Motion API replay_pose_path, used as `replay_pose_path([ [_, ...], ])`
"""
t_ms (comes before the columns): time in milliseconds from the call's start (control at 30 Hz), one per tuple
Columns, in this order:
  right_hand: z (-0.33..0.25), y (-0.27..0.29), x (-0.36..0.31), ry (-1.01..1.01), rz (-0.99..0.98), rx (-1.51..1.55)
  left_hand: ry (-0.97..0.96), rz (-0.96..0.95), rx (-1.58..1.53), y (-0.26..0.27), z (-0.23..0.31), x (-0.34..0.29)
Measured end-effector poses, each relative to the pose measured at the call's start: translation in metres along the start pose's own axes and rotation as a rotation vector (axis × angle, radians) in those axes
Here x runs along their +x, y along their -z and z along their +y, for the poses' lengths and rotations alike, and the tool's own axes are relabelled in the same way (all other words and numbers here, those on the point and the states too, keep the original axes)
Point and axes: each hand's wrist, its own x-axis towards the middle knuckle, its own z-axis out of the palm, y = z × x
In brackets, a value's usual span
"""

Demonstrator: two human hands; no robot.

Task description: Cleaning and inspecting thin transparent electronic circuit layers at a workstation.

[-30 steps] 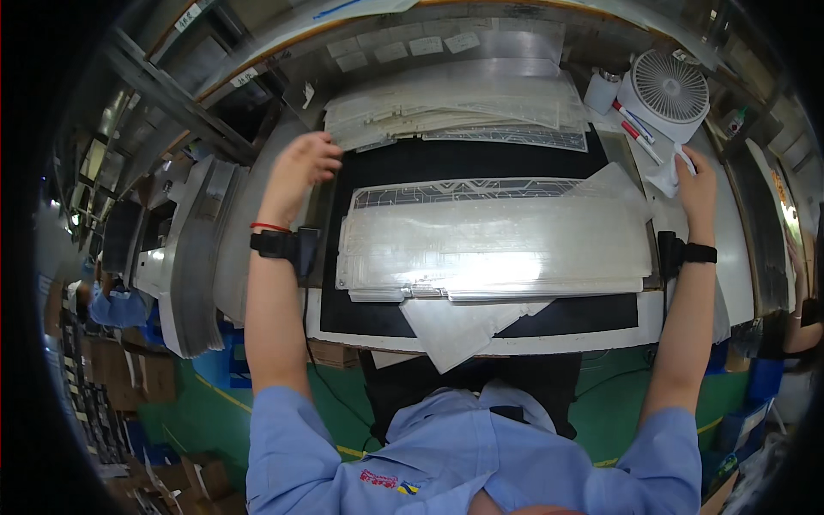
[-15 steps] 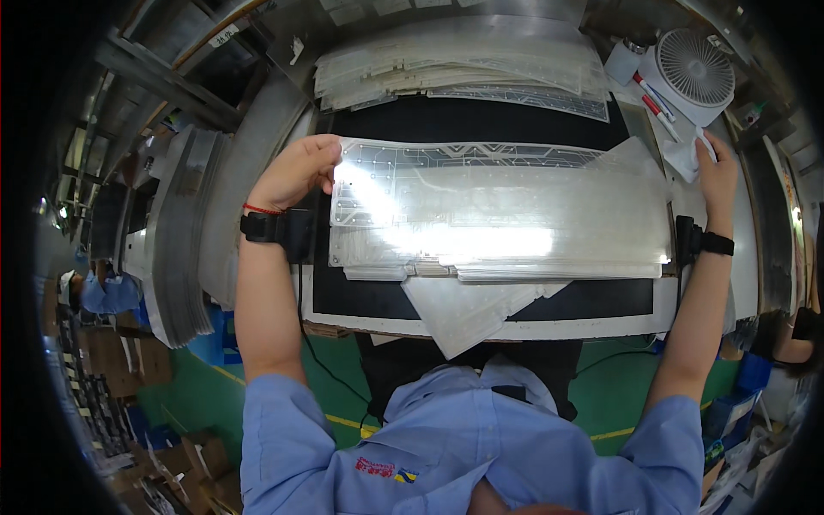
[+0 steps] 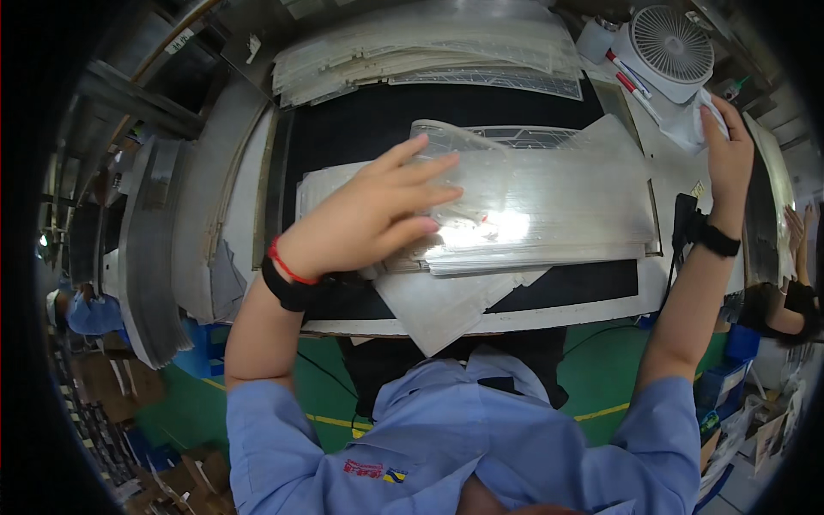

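Observation:
A stack of thin translucent plastic sheets (image 3: 566,202) with fine circuit-like lines lies on the black mat (image 3: 343,129) before me. My left hand (image 3: 378,206) is over the stack's left part, fingers spread and pointing right. Beside its fingertips, the left end of the top sheet (image 3: 438,130) curls up. Whether the fingers touch that sheet, I cannot tell. At the right, beyond the stack, my right hand (image 3: 730,146) grips a crumpled white cloth (image 3: 687,129). One sheet (image 3: 433,313) sticks out at an angle from under the stack, over the table's front edge.
Behind the mat's middle lies another pile of translucent sheets (image 3: 429,51). A white fan (image 3: 672,47), markers (image 3: 631,83) and a small bottle (image 3: 596,39) stand at the far right. More stacked sheets (image 3: 150,249) are at the left. Another person's arm (image 3: 794,232) shows at the right edge.
My left hand has moved right from the top sheet's left corner to over the stack, its fingers now spread. The sheet's left end has curled up rightward. The right hand still holds the cloth.

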Motion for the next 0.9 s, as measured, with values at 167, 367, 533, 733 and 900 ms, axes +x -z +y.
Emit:
replay_pose_path([
  [167, -0.115, -0.035, -0.043, 0.384, -0.441, 0.175, 0.017, -0.017, 0.045, -0.012, 0.008, 0.001],
  [367, -0.160, -0.099, -0.112, 0.588, -0.889, 0.067, 0.003, 0.016, 0.035, -0.016, 0.004, -0.001],
  [533, -0.155, -0.110, -0.124, 0.669, -0.858, -0.042, 0.006, 0.040, 0.022, -0.019, 0.003, -0.001],
  [733, -0.158, -0.109, -0.125, 0.672, -0.922, -0.096, 0.030, 0.045, 0.036, -0.020, 0.004, -0.003],
  [900, -0.157, -0.107, -0.124, 0.681, -0.918, -0.111, 0.037, 0.031, 0.031, -0.018, 0.004, -0.001],
])
